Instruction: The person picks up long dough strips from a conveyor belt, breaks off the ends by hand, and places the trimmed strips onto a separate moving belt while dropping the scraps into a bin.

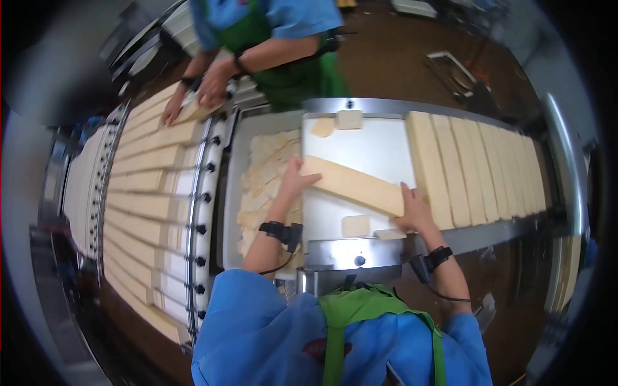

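A long pale-yellow block [357, 185], bread-like with squared edges, lies slantwise over the white work surface [380, 141]. My left hand [296, 181] is closed around its far-left end, thumb on top. At the nearer right end, my right hand [415, 209] grips the same block. Two thin pale pieces, a square slice [349, 119] and an irregular one [323, 127], rest at the far edge. Another square slice [355, 226] lies at the near edge, with a thin piece [391, 234] beside my right hand.
Several similar blocks [476, 170] stand side by side on the right. To my left is a bin [228, 193] of flat pale scraps [267, 167]. Beyond it, a conveyor with metal dividers [196, 193] carries more blocks. Across from me a co-worker's hands [212, 83] handle a block there.
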A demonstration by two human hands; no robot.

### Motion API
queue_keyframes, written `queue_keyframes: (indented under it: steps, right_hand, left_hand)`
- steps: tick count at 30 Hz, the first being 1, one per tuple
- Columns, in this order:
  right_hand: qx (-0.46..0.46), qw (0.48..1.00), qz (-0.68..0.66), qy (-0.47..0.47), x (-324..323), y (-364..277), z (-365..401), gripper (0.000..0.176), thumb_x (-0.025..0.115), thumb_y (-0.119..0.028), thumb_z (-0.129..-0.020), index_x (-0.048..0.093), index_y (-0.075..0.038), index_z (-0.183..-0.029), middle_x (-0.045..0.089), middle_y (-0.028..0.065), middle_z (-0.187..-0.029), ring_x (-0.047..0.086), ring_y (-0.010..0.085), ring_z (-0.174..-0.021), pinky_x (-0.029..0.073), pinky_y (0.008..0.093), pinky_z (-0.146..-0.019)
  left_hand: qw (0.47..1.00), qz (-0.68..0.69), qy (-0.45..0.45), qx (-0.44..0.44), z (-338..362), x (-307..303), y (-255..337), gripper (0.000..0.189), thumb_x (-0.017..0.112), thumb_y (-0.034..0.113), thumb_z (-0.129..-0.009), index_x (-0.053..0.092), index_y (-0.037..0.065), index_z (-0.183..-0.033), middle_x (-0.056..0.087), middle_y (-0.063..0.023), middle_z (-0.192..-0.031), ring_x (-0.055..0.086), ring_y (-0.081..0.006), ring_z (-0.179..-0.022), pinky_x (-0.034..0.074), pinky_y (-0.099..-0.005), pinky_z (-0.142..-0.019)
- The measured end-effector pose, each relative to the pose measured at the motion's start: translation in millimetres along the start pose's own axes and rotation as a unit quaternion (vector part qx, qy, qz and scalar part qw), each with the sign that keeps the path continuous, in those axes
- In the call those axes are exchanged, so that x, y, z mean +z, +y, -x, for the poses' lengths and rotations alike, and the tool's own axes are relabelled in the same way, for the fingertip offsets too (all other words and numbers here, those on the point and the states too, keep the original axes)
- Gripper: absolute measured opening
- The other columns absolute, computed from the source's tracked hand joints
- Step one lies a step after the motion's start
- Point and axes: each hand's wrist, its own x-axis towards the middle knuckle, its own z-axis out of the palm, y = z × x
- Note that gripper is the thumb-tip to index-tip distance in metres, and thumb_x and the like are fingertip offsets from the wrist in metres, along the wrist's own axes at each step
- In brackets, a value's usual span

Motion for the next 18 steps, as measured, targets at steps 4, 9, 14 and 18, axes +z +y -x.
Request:
queue_keyframes:
  steps: [4, 9, 14, 18]
  right_hand:
    - [-0.065, 0.997, 0.037, 0.034, 3, -37, -25, 0.084, 0.073, -0.018, -0.055, 0.033, -0.011, -0.128, 0.041, 0.0168, -0.119, 0.051, 0.0374, -0.095, 0.045, 0.0417, -0.082]
    - [-0.227, 0.963, -0.013, 0.145, 27, -149, -14, 0.081, 0.074, -0.014, -0.053, 0.037, -0.010, -0.126, 0.041, 0.0147, -0.119, 0.047, 0.0325, -0.101, 0.043, 0.0395, -0.086]
    - [-0.345, 0.909, -0.216, -0.093, 75, -279, 43, 0.070, 0.076, -0.018, -0.056, 0.047, -0.003, -0.118, 0.046, 0.0139, -0.113, 0.046, 0.0273, -0.107, 0.038, 0.0322, -0.092]
    - [-0.306, 0.835, -0.328, -0.320, 142, -355, 102, 0.047, 0.072, -0.011, -0.066, 0.053, -0.001, -0.108, 0.052, 0.0083, -0.103, 0.055, 0.0185, -0.093, 0.049, 0.0278, -0.076]
  left_hand:
    - [0.969, 0.224, 0.105, -0.020, 43, -26, -3, 0.052, 0.077, 0.012, -0.063, 0.039, 0.003, -0.098, 0.055, -0.0096, -0.090, 0.054, -0.0147, -0.085, 0.045, -0.0273, -0.073]
    - [0.930, 0.148, 0.336, 0.013, 106, -145, 2, 0.044, 0.073, 0.009, -0.068, 0.042, 0.002, -0.099, 0.055, -0.0069, -0.087, 0.055, -0.0138, -0.079, 0.045, -0.0266, -0.070]
    - [0.855, -0.030, 0.517, 0.011, 246, -322, 13, 0.021, 0.057, 0.021, -0.084, 0.056, 0.001, -0.092, 0.058, -0.0033, -0.080, 0.053, -0.0105, -0.073, 0.044, -0.0253, -0.066]
    - [0.855, 0.059, 0.508, -0.088, 363, -426, -33, 0.028, 0.048, 0.023, -0.090, 0.061, 0.000, -0.097, 0.061, -0.0043, -0.084, 0.054, -0.0085, -0.075, 0.043, -0.0207, -0.068]
